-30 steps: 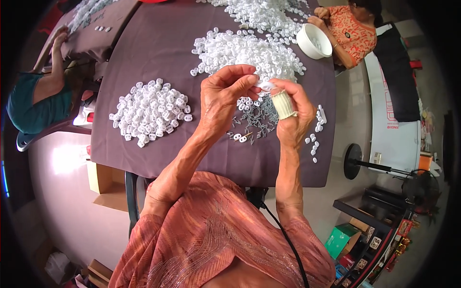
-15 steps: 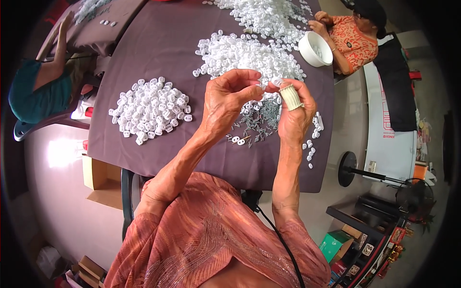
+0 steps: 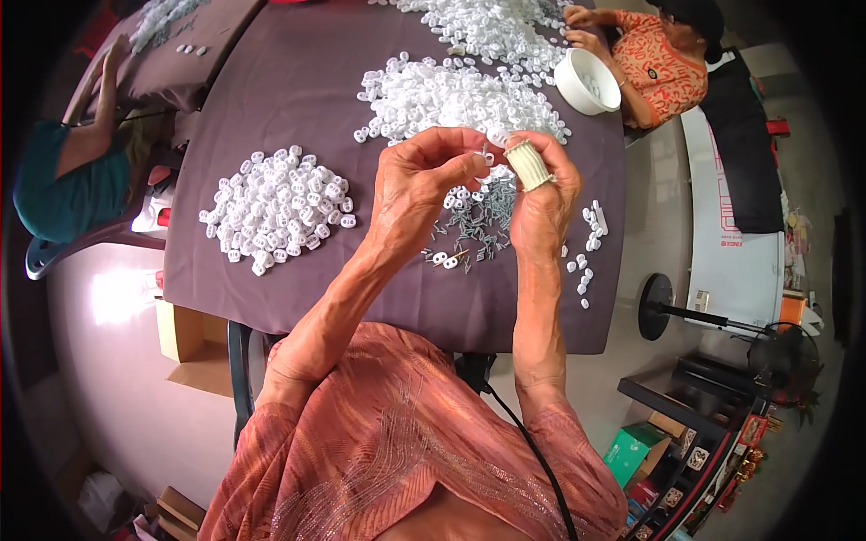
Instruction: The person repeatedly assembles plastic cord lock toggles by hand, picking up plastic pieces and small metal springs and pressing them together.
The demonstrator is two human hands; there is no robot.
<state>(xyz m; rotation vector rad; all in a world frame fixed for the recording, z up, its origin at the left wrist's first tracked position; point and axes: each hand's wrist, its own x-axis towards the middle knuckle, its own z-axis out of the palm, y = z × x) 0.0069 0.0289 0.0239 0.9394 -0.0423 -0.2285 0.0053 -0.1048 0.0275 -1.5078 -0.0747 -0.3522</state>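
- Head view: parting at the fingertips since a second ago, when meeting over one white piece.
- Pinching with the left hand [image 3: 410, 185], thumb and forefinger drawn together on what looks like a small white piece [image 3: 488, 158], with a thin grey pin [image 3: 484, 147] poking up beside it.
- Gripping with the right hand [image 3: 544, 185], fingertips seemingly clamped on a white oval piece [image 3: 498, 136]; wearing a ribbed cream sleeve [image 3: 529, 165] on one digit, partly hiding the hold.
- Judging from the gap: now handling a separate part in each hand rather than a shared one.
- Holding both pieces above the brown tablecloth [image 3: 379, 307], at the near edge of the large white heap [image 3: 460, 95], just beyond the scattered grey pins [image 3: 478, 225].
- Leaving the smaller white pile [image 3: 275, 207] at left and the loose white pieces [image 3: 593, 243] at right untouched.
- Checking for writing: finding red printed characters on the white panel [image 3: 740, 270] at far right, partly running beside the dark cloth [image 3: 744, 153].
- Noting a pale label [image 3: 702, 300] lower on that panel and light marks on the green box [image 3: 634, 451], both appearing too small for reading.
- Seeing dark slots on the white pieces, not lettering; making out no brand there.
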